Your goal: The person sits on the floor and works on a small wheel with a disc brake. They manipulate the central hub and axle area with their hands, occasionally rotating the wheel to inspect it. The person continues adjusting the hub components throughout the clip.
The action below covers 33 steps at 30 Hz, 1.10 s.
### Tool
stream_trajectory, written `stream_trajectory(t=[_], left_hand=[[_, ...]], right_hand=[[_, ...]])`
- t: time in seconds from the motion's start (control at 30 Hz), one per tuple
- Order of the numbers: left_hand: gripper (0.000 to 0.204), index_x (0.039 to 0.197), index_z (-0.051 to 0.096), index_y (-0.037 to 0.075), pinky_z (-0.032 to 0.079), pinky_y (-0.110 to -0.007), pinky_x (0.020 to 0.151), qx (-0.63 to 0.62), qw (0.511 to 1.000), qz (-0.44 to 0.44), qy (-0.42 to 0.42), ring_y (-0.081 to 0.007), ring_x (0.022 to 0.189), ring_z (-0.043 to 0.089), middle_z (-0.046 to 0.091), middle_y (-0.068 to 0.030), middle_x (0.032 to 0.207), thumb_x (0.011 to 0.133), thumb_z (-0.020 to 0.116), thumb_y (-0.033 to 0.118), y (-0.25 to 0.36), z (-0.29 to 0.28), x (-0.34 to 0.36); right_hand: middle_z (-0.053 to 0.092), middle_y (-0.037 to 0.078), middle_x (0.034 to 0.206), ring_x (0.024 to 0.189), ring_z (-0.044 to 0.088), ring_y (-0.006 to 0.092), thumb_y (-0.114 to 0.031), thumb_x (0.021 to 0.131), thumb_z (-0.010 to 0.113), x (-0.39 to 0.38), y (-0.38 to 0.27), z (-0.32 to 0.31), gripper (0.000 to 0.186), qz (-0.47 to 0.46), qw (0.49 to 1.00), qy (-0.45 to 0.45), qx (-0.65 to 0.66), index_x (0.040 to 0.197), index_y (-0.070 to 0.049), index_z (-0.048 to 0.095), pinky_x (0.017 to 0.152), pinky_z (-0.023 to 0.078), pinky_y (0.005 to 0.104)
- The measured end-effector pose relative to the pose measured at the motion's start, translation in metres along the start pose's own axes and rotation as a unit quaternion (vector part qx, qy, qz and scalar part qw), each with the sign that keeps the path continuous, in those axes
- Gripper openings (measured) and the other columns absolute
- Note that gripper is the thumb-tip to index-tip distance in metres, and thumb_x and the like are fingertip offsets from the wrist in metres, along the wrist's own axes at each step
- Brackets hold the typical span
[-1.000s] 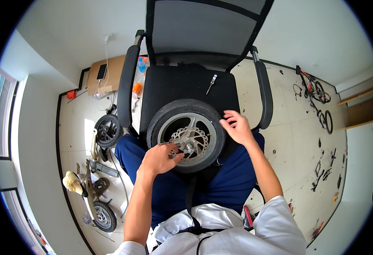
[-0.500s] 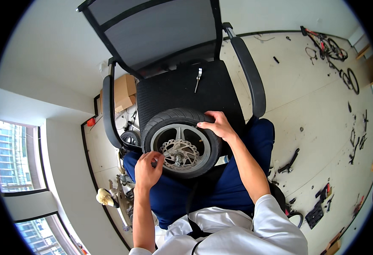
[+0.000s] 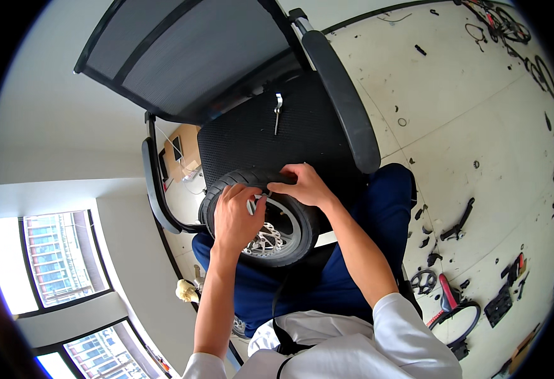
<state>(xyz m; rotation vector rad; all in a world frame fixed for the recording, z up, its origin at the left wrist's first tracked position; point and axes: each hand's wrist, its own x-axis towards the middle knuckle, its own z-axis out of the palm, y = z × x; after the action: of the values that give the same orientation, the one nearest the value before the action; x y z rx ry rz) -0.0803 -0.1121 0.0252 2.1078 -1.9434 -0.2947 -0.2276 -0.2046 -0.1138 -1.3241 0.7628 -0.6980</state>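
A wheel with a black tyre (image 3: 226, 179), a grey spoked rim (image 3: 300, 226) and a silver disc brake rotor (image 3: 269, 240) leans on my lap against the chair seat. My left hand (image 3: 238, 215) is over the upper left of the wheel. Its fingers are closed near the tyre's inner edge, with a bit of silver showing at the fingertips that I cannot make out. My right hand (image 3: 305, 186) grips the tyre's upper edge between thumb and fingers, close beside the left. A slim silver hand tool with a wider end (image 3: 277, 114) lies on the seat.
The black mesh office chair (image 3: 239, 120) faces me, its armrests (image 3: 343, 101) on both sides. A cardboard box (image 3: 188, 145) stands behind it on the left. Bike parts lie about the floor at right, including a black crank arm (image 3: 459, 220), a chainring (image 3: 423, 282) and a red saddle (image 3: 447, 292).
My left hand has moved from the rim's lower left up to the tyre's top edge, next to the right hand. The right hand stays on the tyre. The view has shifted and turned.
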Motion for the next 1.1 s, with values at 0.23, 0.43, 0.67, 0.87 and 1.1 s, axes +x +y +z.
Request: stream_trajectory(t=[0.23,0.43,0.67,0.87,1.1], left_hand=[[0.025,0.084,0.078,0.002,0.056,-0.044,0.079,0.084,0.990,-0.115,-0.022,-0.0350,0.078,0.070,0.072,-0.0153,0.079,0.080,0.078,0.027,0.021,0.020,0.014],[0.025,0.081,0.079,0.001,0.058,-0.046,0.074,0.175,0.960,-0.184,-0.117,-0.0403,0.076,0.072,0.073,-0.0227,0.077,0.077,0.076,0.026,0.034,0.019,0.037],[0.032,0.074,0.075,-0.006,0.060,-0.047,0.077,0.189,0.954,-0.194,-0.130,-0.0416,0.079,0.074,0.071,-0.0265,0.075,0.068,0.075,0.025,0.029,0.023,0.054],[0.029,0.073,0.077,-0.002,0.060,-0.044,0.072,0.133,0.955,-0.233,-0.122,-0.0393,0.074,0.074,0.071,-0.0229,0.070,0.067,0.080,0.026,0.018,0.025,0.053],[0.028,0.076,0.079,0.001,0.060,-0.044,0.073,0.121,0.955,-0.243,-0.120,-0.0400,0.077,0.074,0.071,-0.0230,0.072,0.068,0.080,0.028,0.015,0.022,0.051]], right_hand=[[0.071,0.013,0.075,0.069,0.066,0.0166,-0.041,0.076,0.089,0.000,-0.002,0.006,0.052,0.027,0.998,0.028,0.046,0.089,0.006,0.074,0.066,0.051,0.0319],[0.073,0.015,0.079,0.072,0.068,0.0188,-0.044,0.077,0.089,0.000,0.000,0.010,0.056,0.021,0.999,0.042,0.022,0.091,0.007,0.074,0.068,0.052,0.0330],[0.075,0.019,0.081,0.075,0.073,0.0250,-0.048,0.077,0.087,0.001,-0.002,0.014,0.059,0.026,0.998,0.052,0.016,0.093,0.007,0.075,0.070,0.055,0.0364],[0.075,0.018,0.080,0.074,0.073,0.0262,-0.050,0.079,0.085,0.003,-0.001,0.015,0.058,0.020,0.998,0.055,0.028,0.090,0.007,0.075,0.070,0.055,0.0359],[0.076,0.018,0.081,0.075,0.074,0.0247,-0.049,0.078,0.086,0.001,-0.007,0.013,0.058,0.027,0.998,0.053,0.007,0.089,0.007,0.075,0.070,0.056,0.0351]])
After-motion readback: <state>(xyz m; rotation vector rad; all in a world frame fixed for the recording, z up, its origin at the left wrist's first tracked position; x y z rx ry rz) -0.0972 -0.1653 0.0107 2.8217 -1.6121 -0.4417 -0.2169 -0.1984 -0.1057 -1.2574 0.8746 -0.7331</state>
